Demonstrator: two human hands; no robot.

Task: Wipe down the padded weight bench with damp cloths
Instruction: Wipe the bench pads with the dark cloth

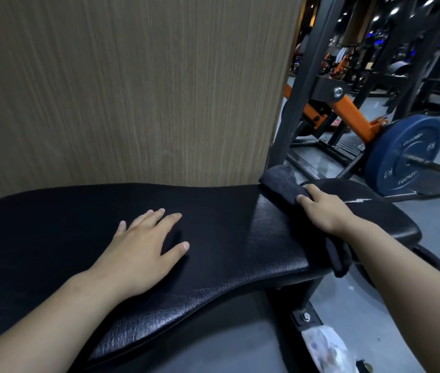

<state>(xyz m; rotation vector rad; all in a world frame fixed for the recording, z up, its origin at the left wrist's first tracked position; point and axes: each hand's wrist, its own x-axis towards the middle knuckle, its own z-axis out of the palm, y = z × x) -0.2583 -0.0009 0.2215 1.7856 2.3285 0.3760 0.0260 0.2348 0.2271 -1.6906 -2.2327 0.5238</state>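
Note:
The black padded bench (227, 238) stretches across the view, its vinyl cracked along the near edge. My left hand (143, 251) lies flat on the pad with fingers spread and holds nothing. My right hand (324, 211) presses a dark cloth (283, 181) onto the gap between the long pad and the smaller seat pad (391, 219) at the right. The cloth runs under my palm, and its other end hangs off the bench's near edge beneath my forearm.
A wood-grain wall panel (132, 90) stands right behind the bench. To the right are a dark steel rack upright (294, 103), an orange lever arm (353, 114) and a blue weight plate (407, 154). A crumpled plastic bag (326, 348) lies on the grey floor by the bench frame.

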